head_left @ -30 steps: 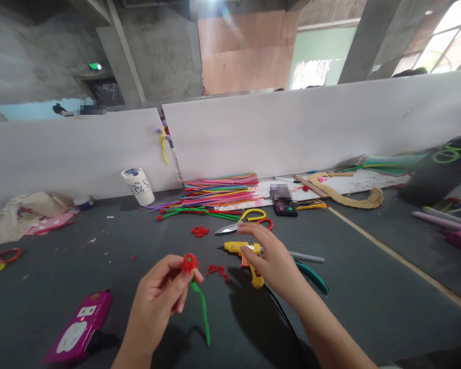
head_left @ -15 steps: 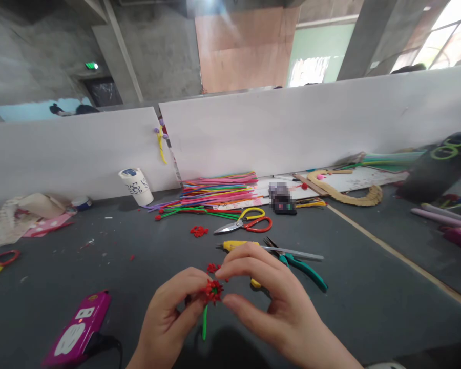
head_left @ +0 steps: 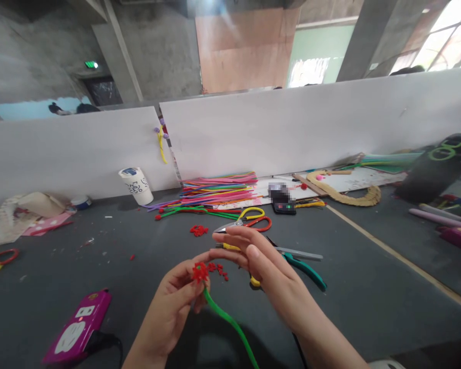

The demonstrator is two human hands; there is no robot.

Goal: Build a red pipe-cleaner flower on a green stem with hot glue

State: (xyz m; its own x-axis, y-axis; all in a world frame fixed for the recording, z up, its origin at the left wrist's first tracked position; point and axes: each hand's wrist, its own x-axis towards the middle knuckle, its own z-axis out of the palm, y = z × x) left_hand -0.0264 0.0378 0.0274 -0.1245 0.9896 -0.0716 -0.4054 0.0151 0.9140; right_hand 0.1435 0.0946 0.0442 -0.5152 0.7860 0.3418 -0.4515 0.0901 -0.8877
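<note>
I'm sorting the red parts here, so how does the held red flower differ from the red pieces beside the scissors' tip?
The red flower is held in the left hand; the red pieces lie on the table. The red flower has a green centre; the red pieces show no green. Both are red.

The right hand (head_left: 267, 266) hides most of the yellow glue gun (head_left: 230, 247), the green stem (head_left: 233, 324) runs off the bottom edge, the left edge cuts off a pair of scissors (head_left: 0, 262), and pixelation blurs a dark device (head_left: 284, 207).
</note>
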